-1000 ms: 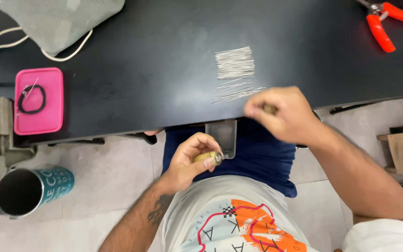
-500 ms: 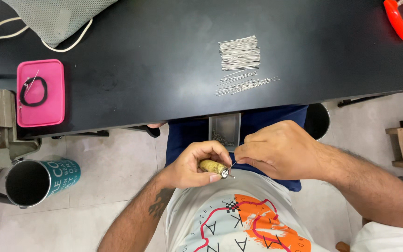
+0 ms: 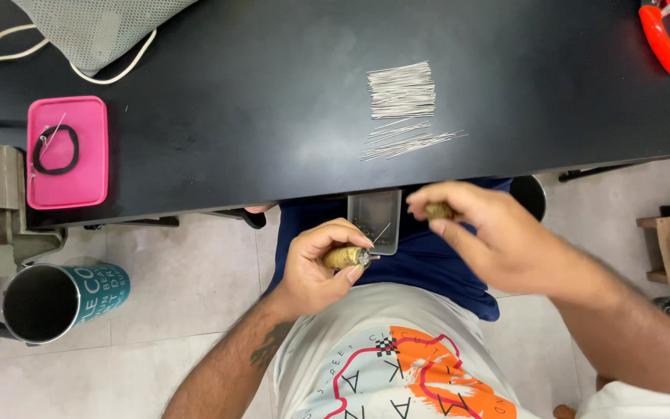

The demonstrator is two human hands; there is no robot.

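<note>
Left hand [image 3: 316, 264] clenches a brass tool [image 3: 344, 257]; right hand [image 3: 490, 237] pinches a brass piece [image 3: 438, 210].

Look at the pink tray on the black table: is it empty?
No, the pink tray holds a black loop and a thin pin.

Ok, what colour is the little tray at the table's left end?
Bright pink; the tray holds a black loop, seen clearly in the head view.

orange pliers [image 3: 661, 31] cut off, right hand [image 3: 498, 240] blurred
</note>
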